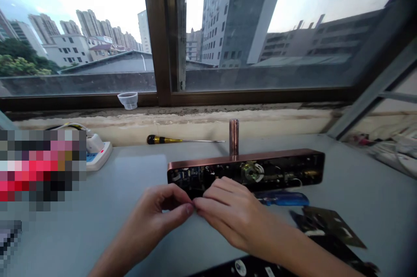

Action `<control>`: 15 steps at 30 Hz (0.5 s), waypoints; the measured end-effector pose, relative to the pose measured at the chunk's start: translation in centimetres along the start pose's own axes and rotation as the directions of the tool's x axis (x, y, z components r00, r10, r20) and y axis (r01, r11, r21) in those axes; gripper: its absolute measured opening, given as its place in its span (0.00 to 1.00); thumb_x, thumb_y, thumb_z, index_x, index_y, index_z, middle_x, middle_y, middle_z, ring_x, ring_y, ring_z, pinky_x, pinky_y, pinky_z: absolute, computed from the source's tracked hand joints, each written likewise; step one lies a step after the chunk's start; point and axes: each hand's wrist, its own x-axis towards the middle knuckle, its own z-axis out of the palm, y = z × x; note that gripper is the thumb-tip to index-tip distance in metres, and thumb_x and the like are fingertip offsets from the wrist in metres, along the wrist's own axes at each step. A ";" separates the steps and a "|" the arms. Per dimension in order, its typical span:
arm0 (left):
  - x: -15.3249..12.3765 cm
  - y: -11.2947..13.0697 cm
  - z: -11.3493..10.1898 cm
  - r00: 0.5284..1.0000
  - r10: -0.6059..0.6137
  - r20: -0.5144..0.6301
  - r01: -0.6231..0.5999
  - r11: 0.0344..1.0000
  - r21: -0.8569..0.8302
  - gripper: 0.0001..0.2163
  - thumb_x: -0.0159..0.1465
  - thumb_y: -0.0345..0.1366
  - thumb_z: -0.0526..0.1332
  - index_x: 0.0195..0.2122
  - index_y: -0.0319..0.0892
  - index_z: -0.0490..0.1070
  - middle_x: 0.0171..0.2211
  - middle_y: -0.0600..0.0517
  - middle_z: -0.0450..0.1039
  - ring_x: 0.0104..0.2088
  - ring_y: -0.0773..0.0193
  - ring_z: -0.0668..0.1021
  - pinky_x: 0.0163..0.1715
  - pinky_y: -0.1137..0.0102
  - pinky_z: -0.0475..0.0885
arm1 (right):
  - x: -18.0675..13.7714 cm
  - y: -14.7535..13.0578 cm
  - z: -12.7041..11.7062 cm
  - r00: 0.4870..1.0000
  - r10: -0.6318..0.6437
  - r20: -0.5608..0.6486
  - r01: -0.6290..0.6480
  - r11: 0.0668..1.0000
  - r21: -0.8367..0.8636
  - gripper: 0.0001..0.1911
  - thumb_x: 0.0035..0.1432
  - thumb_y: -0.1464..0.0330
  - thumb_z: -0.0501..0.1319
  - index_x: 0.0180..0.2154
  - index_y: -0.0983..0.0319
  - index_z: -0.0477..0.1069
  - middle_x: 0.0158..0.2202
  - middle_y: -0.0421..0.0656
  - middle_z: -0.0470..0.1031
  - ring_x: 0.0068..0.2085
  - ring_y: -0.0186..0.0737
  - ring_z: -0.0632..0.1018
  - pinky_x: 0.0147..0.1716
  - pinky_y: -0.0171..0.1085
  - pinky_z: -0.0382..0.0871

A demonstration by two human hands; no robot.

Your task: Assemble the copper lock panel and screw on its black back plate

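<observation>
A copper-coloured lock body stands on its long edge on the grey table, its open back full of parts facing me and a round copper handle rising behind it. My left hand and my right hand meet fingertip to fingertip just in front of its left half. Both are pinched closed on something too small to make out. A blue-handled tool lies flat on the table right of my right hand.
A yellow-and-black screwdriver lies by the wall. A white power strip sits at left, a clear plastic cup on the window sill. Dark plates lie at lower right, a black panel at the near edge.
</observation>
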 end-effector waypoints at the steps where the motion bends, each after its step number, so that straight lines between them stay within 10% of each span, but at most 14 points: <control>1: 0.0 0.0 -0.1 1.000 -0.005 -0.018 0.006 1.000 0.018 0.06 0.54 0.38 0.60 0.26 0.42 0.71 0.23 0.58 0.68 0.27 0.69 0.68 0.27 0.74 0.60 | -0.1 0.2 -0.2 0.999 0.044 0.013 -0.045 0.998 0.053 0.09 0.59 0.73 0.52 0.37 0.64 0.70 0.30 0.43 0.71 0.33 0.36 0.69 0.34 0.37 0.63; 4: 0.1 0.0 -0.5 0.997 -0.013 -0.070 0.018 0.997 0.076 0.06 0.54 0.38 0.59 0.26 0.42 0.71 0.22 0.57 0.68 0.26 0.69 0.68 0.26 0.74 0.60 | -0.5 1.1 -1.3 0.955 0.274 0.116 -0.294 0.932 0.212 0.10 0.58 0.71 0.54 0.42 0.62 0.69 0.38 0.44 0.73 0.39 0.37 0.71 0.40 0.37 0.66; 8: 0.2 0.0 -0.7 0.995 -0.011 -0.102 0.023 0.993 0.119 0.06 0.54 0.38 0.59 0.25 0.42 0.71 0.22 0.56 0.67 0.25 0.68 0.68 0.25 0.73 0.60 | -1.0 2.1 -2.9 0.776 0.537 0.331 -0.629 0.698 0.342 0.10 0.54 0.66 0.57 0.39 0.60 0.70 0.29 0.39 0.73 0.31 0.33 0.72 0.32 0.33 0.67; 15: 0.3 -0.4 -0.4 0.988 -0.039 -0.152 0.053 0.994 0.090 0.06 0.53 0.38 0.60 0.27 0.42 0.71 0.24 0.55 0.69 0.27 0.66 0.69 0.28 0.72 0.62 | -1.5 2.3 -3.3 0.688 0.590 0.422 -0.725 0.570 0.386 0.11 0.53 0.62 0.58 0.37 0.60 0.72 0.30 0.40 0.71 0.31 0.33 0.71 0.31 0.32 0.65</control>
